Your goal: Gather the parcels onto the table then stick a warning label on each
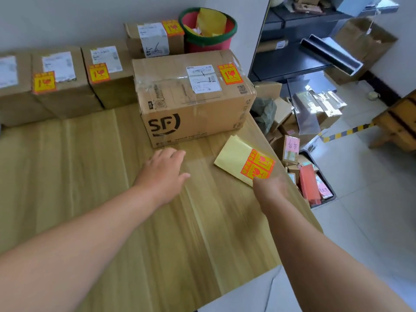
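Brown cardboard parcels point(193, 95) bore white shipping labels point(203, 78) and orange-and-yellow warning labels point(230, 74), the table point(101, 176) was pale streaked wood-grain, and the red bucket point(208, 30) had a green rim.

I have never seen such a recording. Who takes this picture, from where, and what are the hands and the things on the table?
There is no machine here: a person wears one camera on the head, which looks down at their own two bare arms. The left hand is open over the wooden table and holds nothing. The right hand, blurred, is at the near end of a yellow sheet of warning labels; whether it grips it I cannot tell. A row of cardboard parcels stands at the far side; the SF box is nearest and already bears an orange label.
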`<state>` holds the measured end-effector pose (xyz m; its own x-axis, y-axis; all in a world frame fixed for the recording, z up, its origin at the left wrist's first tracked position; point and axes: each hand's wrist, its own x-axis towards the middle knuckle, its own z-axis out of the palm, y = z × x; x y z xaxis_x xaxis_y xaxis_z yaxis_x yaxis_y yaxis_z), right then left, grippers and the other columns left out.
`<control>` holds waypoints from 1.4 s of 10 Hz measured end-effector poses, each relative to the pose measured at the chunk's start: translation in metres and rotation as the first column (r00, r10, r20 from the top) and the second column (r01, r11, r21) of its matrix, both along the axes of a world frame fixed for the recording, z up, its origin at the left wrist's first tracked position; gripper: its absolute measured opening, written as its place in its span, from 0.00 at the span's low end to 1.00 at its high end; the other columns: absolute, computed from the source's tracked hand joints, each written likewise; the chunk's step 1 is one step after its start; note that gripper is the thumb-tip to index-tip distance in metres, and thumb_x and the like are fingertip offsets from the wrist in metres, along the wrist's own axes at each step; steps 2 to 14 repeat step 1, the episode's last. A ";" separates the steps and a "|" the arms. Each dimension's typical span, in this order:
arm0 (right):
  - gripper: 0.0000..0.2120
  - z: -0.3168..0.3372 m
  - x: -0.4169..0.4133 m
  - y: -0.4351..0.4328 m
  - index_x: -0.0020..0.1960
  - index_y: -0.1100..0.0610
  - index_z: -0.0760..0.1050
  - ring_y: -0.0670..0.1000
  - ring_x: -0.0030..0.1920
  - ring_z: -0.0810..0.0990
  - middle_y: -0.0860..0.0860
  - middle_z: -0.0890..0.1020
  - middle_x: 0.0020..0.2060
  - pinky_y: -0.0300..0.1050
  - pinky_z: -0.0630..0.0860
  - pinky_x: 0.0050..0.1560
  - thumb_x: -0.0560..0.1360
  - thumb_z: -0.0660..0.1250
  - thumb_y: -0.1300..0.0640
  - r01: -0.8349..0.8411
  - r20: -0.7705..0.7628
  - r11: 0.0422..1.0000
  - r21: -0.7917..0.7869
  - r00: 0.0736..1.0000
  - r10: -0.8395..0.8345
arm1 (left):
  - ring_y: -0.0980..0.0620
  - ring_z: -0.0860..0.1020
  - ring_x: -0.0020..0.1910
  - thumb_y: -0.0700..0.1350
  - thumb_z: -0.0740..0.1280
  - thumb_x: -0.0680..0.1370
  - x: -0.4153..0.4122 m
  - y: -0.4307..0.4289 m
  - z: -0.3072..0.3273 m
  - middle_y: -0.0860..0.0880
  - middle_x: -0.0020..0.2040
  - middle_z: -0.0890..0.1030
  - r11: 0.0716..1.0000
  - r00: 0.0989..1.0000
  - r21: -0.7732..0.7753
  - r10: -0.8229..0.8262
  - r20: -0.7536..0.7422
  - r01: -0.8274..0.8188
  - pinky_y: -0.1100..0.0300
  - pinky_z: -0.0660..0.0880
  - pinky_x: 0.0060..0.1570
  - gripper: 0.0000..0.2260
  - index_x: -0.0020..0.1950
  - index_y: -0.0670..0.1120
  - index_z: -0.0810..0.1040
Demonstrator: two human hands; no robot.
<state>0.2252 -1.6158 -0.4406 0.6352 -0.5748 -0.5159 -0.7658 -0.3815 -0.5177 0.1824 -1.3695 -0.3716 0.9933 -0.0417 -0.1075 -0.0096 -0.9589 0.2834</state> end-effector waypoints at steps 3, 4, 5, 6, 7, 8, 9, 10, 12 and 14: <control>0.24 0.017 0.005 0.019 0.65 0.56 0.68 0.60 0.62 0.72 0.56 0.73 0.62 0.55 0.73 0.58 0.72 0.65 0.49 -0.291 0.041 0.920 -0.262 0.949 0.312 | 0.46 0.58 0.72 0.54 0.61 0.78 0.008 0.009 0.009 0.46 0.73 0.63 0.996 0.999 0.092 0.008 0.045 -0.012 0.49 0.58 0.69 0.27 0.73 0.47 0.60; 0.24 0.017 0.005 0.019 0.65 0.56 0.68 0.60 0.62 0.72 0.56 0.73 0.62 0.55 0.73 0.58 0.72 0.65 0.49 -0.291 0.041 0.920 -0.262 0.949 0.312 | 0.46 0.58 0.72 0.54 0.61 0.78 0.008 0.009 0.009 0.46 0.73 0.63 0.996 0.999 0.092 0.008 0.045 -0.012 0.49 0.58 0.69 0.27 0.73 0.47 0.60; 0.24 0.017 0.005 0.019 0.65 0.56 0.68 0.60 0.62 0.72 0.56 0.73 0.62 0.55 0.73 0.58 0.72 0.65 0.49 -0.291 0.041 0.920 -0.262 0.949 0.312 | 0.46 0.58 0.72 0.54 0.61 0.78 0.008 0.009 0.009 0.46 0.73 0.63 0.996 0.999 0.092 0.008 0.045 -0.012 0.49 0.58 0.69 0.27 0.73 0.47 0.60; 0.24 0.017 0.005 0.019 0.65 0.56 0.68 0.60 0.62 0.72 0.56 0.73 0.62 0.55 0.73 0.58 0.72 0.65 0.49 -0.291 0.041 0.920 -0.262 0.949 0.312 | 0.46 0.58 0.72 0.54 0.61 0.78 0.008 0.009 0.009 0.46 0.73 0.63 0.996 0.999 0.092 0.008 0.045 -0.012 0.49 0.58 0.69 0.27 0.73 0.47 0.60; 0.24 0.017 0.005 0.019 0.65 0.56 0.68 0.60 0.62 0.72 0.56 0.73 0.62 0.55 0.73 0.58 0.72 0.65 0.49 -0.291 0.041 0.920 -0.262 0.949 0.312 | 0.46 0.58 0.72 0.54 0.61 0.78 0.008 0.009 0.009 0.46 0.73 0.63 0.996 0.999 0.092 0.008 0.045 -0.012 0.49 0.58 0.69 0.27 0.73 0.47 0.60; 0.24 0.017 0.005 0.019 0.65 0.56 0.68 0.60 0.62 0.72 0.56 0.73 0.62 0.55 0.73 0.58 0.72 0.65 0.49 -0.291 0.041 0.920 -0.262 0.949 0.312 | 0.46 0.58 0.72 0.54 0.61 0.78 0.008 0.009 0.009 0.46 0.73 0.63 0.996 0.999 0.092 0.008 0.045 -0.012 0.49 0.58 0.69 0.27 0.73 0.47 0.60; 0.24 0.017 0.005 0.019 0.65 0.56 0.68 0.60 0.62 0.72 0.56 0.73 0.62 0.55 0.73 0.58 0.72 0.65 0.49 -0.291 0.041 0.920 -0.262 0.949 0.312 | 0.46 0.58 0.72 0.54 0.61 0.78 0.008 0.009 0.009 0.46 0.73 0.63 0.996 0.999 0.092 0.008 0.045 -0.012 0.49 0.58 0.69 0.27 0.73 0.47 0.60; 0.24 0.017 0.005 0.019 0.65 0.56 0.68 0.60 0.62 0.72 0.56 0.73 0.62 0.55 0.73 0.58 0.72 0.65 0.49 -0.291 0.041 0.920 -0.262 0.949 0.312 | 0.46 0.58 0.72 0.54 0.61 0.78 0.008 0.009 0.009 0.46 0.73 0.63 0.996 0.999 0.092 0.008 0.045 -0.012 0.49 0.58 0.69 0.27 0.73 0.47 0.60; 0.24 0.017 0.005 0.019 0.65 0.56 0.68 0.60 0.62 0.72 0.56 0.73 0.62 0.55 0.73 0.58 0.72 0.65 0.49 -0.291 0.041 0.920 -0.262 0.949 0.312 | 0.46 0.58 0.72 0.54 0.61 0.78 0.008 0.009 0.009 0.46 0.73 0.63 0.996 0.999 0.092 0.008 0.045 -0.012 0.49 0.58 0.69 0.27 0.73 0.47 0.60; 0.24 0.017 0.005 0.019 0.65 0.56 0.68 0.60 0.62 0.72 0.56 0.73 0.62 0.55 0.73 0.58 0.72 0.65 0.49 -0.291 0.041 0.920 -0.262 0.949 0.312 | 0.46 0.58 0.72 0.54 0.61 0.78 0.008 0.009 0.009 0.46 0.73 0.63 0.996 0.999 0.092 0.008 0.045 -0.012 0.49 0.58 0.69 0.27 0.73 0.47 0.60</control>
